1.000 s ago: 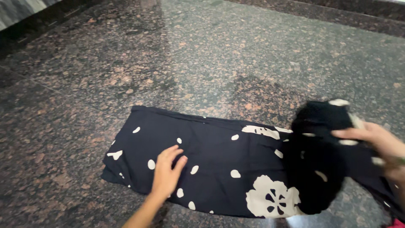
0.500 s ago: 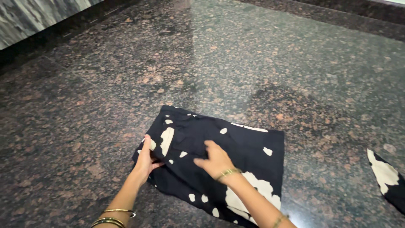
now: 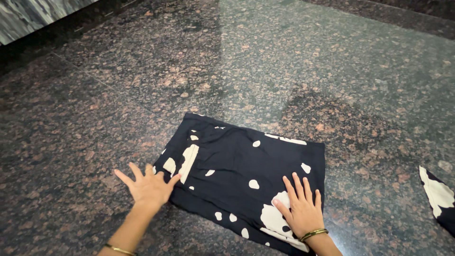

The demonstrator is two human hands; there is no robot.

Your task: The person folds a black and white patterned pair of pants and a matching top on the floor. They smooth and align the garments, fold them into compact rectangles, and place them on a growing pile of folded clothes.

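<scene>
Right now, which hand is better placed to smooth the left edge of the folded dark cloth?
The left hand. It lies flat, fingers spread, at the left edge of the folded cloth, partly on the granite floor. The right hand presses the near right corner, far from that edge.

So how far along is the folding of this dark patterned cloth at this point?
Looks done: the dark cloth lies on the stone floor as a compact folded rectangle. In hand: the left hand lies flat at its left edge and the right hand lies flat on its lower right corner, both open. Possibly left: another fold, and a second patterned piece lies apart at the right edge, untouched.
</scene>
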